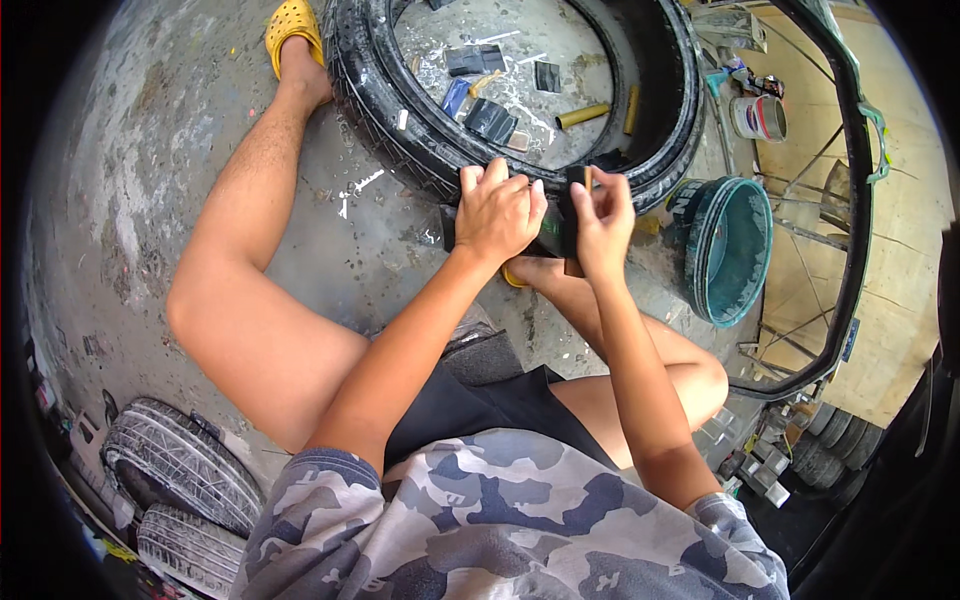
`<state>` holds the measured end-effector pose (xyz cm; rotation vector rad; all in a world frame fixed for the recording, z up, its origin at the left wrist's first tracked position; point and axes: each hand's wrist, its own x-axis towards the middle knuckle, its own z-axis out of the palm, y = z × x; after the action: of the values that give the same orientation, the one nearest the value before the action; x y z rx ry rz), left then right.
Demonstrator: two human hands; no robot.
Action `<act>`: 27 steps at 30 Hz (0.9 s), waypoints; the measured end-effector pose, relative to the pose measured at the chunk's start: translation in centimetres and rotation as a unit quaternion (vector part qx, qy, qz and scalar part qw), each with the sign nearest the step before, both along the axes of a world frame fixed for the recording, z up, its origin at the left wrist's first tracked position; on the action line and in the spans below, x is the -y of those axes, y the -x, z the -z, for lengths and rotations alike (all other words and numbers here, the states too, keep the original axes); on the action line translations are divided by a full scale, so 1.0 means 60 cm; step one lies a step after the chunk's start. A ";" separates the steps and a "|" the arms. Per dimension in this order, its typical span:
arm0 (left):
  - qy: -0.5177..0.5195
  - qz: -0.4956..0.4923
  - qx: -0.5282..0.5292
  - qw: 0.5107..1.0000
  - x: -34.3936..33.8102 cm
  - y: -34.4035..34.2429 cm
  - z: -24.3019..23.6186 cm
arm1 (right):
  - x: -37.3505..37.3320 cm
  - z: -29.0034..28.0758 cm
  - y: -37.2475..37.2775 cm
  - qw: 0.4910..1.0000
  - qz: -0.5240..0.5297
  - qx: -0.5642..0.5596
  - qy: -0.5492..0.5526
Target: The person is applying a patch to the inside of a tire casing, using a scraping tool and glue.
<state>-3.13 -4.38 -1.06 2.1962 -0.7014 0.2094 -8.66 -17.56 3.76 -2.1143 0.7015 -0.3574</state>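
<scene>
A large black tire (pixel 420 130) lies on its side on the floor in front of me. At its near edge my left hand (pixel 498 212) is closed, fingers curled over the rubber and thumb up. Just to the right, my right hand (pixel 606 222) pinches a flat black strip (pixel 573 215) between thumb and fingers, with a thin brown edge showing by the fingertips. The strip hangs against the tire's near side. Whatever lies under the left palm is hidden.
Inside the tire's ring lie black pieces (pixel 490 120), a blue packet (pixel 455 97) and yellowish tubes (pixel 583 116). A teal bucket (pixel 730 250) stands at right, near a white tub (pixel 758 118) and a black-rimmed frame (pixel 850 200). More tires (pixel 180 465) rest at lower left.
</scene>
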 end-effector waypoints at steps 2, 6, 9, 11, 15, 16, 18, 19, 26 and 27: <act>-0.009 -0.004 -0.007 1.000 -0.009 -0.003 0.002 | 0.014 -0.013 0.038 0.995 0.051 0.024 -0.082; -0.003 -0.002 0.009 1.000 0.001 -0.001 -0.002 | -0.021 0.006 0.108 0.997 -0.028 -0.026 0.063; 0.004 -0.005 0.009 1.000 0.003 -0.005 -0.001 | -0.030 0.005 0.020 0.983 -0.075 0.027 0.165; 0.001 -0.012 0.016 1.000 -0.004 -0.011 -0.003 | -0.032 0.002 0.032 0.981 -0.090 0.017 0.170; -0.019 0.001 0.002 1.000 0.000 -0.001 -0.004 | -0.019 0.017 0.132 0.983 -0.098 0.018 0.151; -0.019 0.004 0.003 1.000 0.003 -0.005 -0.004 | -0.023 0.013 0.110 0.984 -0.096 0.018 0.151; 0.019 -0.017 0.006 1.000 0.006 0.000 0.003 | -0.036 -0.002 0.037 0.978 -0.091 0.023 0.188; 0.004 -0.013 -0.005 1.000 0.004 0.000 0.001 | -0.036 -0.005 0.006 0.982 -0.083 0.022 0.167; -0.011 0.009 -0.009 1.000 -0.001 0.005 -0.001 | -0.037 0.008 0.086 0.956 -0.111 0.097 0.253; -0.004 -0.006 0.003 1.000 0.003 -0.004 0.000 | -0.035 0.009 0.063 0.966 -0.104 0.069 0.227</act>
<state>-2.92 -4.54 -1.09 2.2091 -0.6947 0.2200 -12.45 -15.45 3.20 -2.5366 0.3302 -0.5868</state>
